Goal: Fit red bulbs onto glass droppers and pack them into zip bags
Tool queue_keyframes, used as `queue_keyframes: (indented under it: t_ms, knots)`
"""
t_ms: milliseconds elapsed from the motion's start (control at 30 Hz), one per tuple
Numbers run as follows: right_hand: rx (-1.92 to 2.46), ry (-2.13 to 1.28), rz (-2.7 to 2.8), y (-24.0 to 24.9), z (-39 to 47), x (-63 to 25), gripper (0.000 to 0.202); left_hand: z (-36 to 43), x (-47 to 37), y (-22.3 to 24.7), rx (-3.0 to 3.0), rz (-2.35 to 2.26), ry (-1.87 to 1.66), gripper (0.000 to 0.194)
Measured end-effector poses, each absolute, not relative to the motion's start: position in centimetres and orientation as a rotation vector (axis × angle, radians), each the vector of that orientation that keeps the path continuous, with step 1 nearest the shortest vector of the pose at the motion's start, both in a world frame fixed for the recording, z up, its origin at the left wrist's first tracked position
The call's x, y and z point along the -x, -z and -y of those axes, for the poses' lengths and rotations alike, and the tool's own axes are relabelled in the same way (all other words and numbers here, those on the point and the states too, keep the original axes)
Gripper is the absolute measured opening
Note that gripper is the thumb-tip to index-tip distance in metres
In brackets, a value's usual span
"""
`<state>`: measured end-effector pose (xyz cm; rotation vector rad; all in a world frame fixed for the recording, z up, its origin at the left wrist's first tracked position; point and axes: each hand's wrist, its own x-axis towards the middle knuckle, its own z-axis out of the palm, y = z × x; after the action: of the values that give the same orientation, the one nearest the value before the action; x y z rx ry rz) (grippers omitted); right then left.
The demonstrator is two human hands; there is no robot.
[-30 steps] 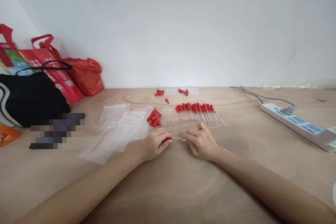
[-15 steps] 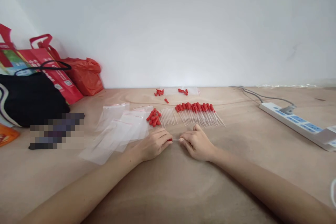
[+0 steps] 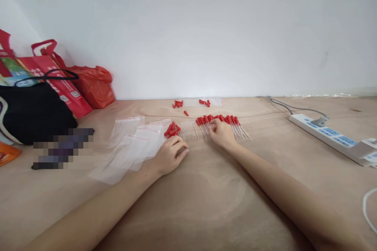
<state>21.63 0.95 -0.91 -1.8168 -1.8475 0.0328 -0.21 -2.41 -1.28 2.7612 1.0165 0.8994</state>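
Observation:
My right hand is over a row of droppers with red rubber bulbs and thin clear tubes. Its thumb and forefinger pinch a dropper among them, partly hidden by the fingers. On the left, my left hand rests low over the wooden table, fingers loosely bent and thumb apart, holding nothing. Just beyond it lies a small pile of loose red rubber bulbs. Bare clear tubes lie side by side between that pile and the row of droppers.
Clear zip bags overlap left of my left hand. Farther back lie more red bulbs and a clear bag. A white power strip with grey cables is at right. Shopping bags and a black bag stand at left.
My hands have parted. The right moved forward to the row of droppers. My left let go of the red bulb it held and its fingers opened.

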Motion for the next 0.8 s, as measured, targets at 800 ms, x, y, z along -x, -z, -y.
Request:
queue_keyframes:
  t_ms: [800]
  knots:
    - [2.028, 0.017, 1.992, 0.2, -1.0, -16.2, 0.028, -14.1, -1.8, -1.1, -2.947, -1.606, -0.312, 0.029]
